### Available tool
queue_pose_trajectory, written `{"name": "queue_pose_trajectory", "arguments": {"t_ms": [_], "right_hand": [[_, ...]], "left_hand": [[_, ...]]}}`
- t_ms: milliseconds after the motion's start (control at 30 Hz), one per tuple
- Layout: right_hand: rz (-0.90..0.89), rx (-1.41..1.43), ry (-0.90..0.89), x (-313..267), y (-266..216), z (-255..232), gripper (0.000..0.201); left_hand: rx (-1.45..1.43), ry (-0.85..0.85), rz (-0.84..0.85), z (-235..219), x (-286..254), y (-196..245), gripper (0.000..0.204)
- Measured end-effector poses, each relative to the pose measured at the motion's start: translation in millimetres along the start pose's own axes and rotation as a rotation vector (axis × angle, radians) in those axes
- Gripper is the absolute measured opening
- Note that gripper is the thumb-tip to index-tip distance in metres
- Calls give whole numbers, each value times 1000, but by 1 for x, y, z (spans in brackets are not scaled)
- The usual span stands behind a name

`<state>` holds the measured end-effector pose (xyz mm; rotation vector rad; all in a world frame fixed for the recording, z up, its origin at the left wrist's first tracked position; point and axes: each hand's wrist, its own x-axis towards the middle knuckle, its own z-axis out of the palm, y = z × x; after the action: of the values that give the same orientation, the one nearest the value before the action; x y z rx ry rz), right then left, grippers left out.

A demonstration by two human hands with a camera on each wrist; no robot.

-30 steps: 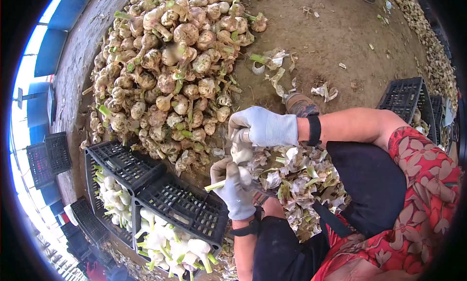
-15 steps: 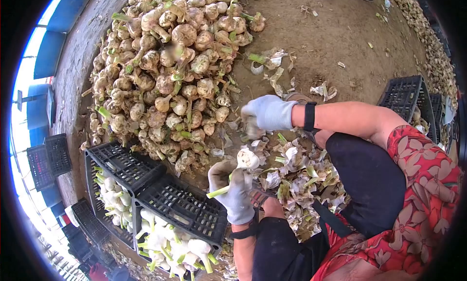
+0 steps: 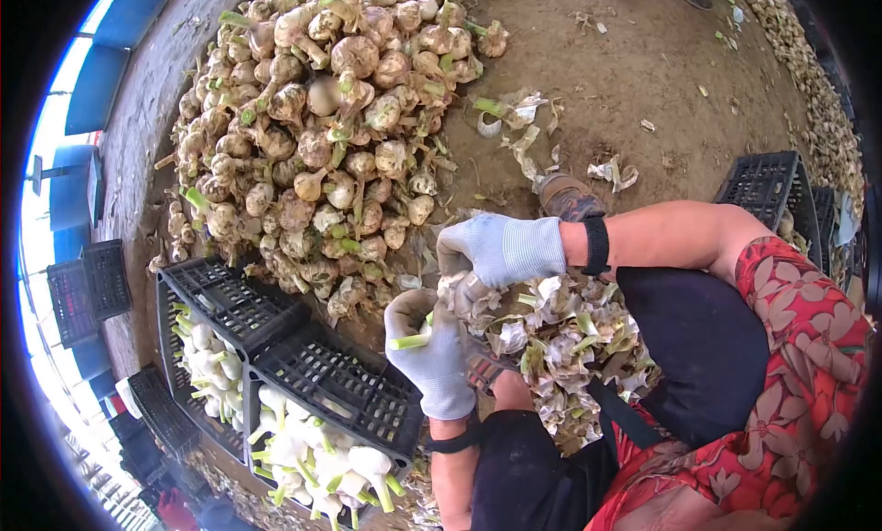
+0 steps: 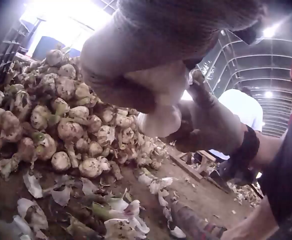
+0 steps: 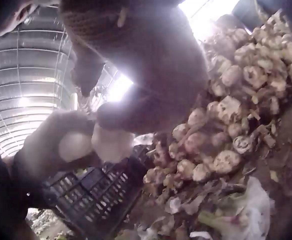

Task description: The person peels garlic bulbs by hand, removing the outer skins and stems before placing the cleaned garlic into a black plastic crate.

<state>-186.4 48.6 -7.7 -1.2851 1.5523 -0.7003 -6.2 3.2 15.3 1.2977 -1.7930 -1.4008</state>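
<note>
A garlic bulb [image 4: 161, 120] with pale skin is held between the two gloved hands. My left hand [image 3: 430, 356] grips it by the stem, whose green cut end [image 3: 409, 342] sticks out past the fingers in the head view. My right hand [image 3: 501, 249] has its thumb and curled fingers on the bulb's other side. Fingers cover most of the bulb in the head view. In the right wrist view, the bulb [image 5: 111, 144] shows below the right fingers, beside the left hand [image 5: 56, 140].
Beyond the hands rises a big heap of unpeeled garlic [image 3: 312, 145]. Black plastic crates [image 3: 335, 384] stand at the left, with cleaned white bulbs [image 3: 312, 457] inside. Peeled skins [image 3: 560, 347] lie beneath the hands, by the legs. Another crate [image 3: 758, 182] stands at the right.
Half a second ago my right hand was off the bulb, blurred in motion; now it is back at the bulb. The left hand keeps its grip, shifted slightly.
</note>
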Motion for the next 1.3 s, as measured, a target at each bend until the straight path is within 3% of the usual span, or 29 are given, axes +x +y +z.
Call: {"name": "queue_pose_trajectory", "arguments": {"t_ms": [167,200,300,333,433,467,500,567,667,767,867,1000,1100,1133,1167,1233,1267,1300], "right_hand": [[293,518,-225,-4,-1,-15,39],[349,592,-269,-5,1,-19,37],[320,868,-119,-6,13,-25,35],[390,891,-75,-4,16,-27,29],[-134,-193,139,-1,35,-20,33],[-40,14,46,-7,21,-21,35],[-84,26,-15,-12,11,-22,34],[-205,-56,45,-17,7,-11,25],[-170,-116,111,-25,-2,-2,21],[-253,-225,144,-19,2,1,17],[-151,-4,80,-10,8,-4,17],[79,99,-31,2,16,-7,18],[19,-46,-109,-3,19,-1,21],[-75,14,-102,-10,21,-2,22],[9,154,-214,-17,7,-11,21],[-84,326,-264,-22,5,-13,18],[-63,400,-308,-25,-2,-19,17],[-41,473,-353,-28,-12,-27,17]], "left_hand": [[-67,-95,-132,-2,-1,-1,17],[-53,-103,-89,-2,0,-4,17],[-28,-113,-19,-3,0,-9,17],[-29,-109,-33,-4,0,-8,17],[-72,-111,-122,-4,1,-8,18],[-94,-114,-160,-4,1,-8,18],[-88,-110,-165,-3,1,-7,18],[-74,-104,-177,-3,1,-5,18],[-70,-111,-137,-4,1,-9,18],[-41,-161,-67,-6,0,-11,20],[-110,-210,-58,-9,-3,2,21],[-353,-264,-163,-12,-8,11,22],[-436,-101,-122,-11,-4,3,15],[-574,-55,-277,-13,-2,6,15],[-720,-38,-338,-17,-1,-4,23],[-858,50,-452,-15,3,0,29],[-862,11,-437,-21,4,-4,31],[-1060,-34,-537,-20,6,-10,23]]}}
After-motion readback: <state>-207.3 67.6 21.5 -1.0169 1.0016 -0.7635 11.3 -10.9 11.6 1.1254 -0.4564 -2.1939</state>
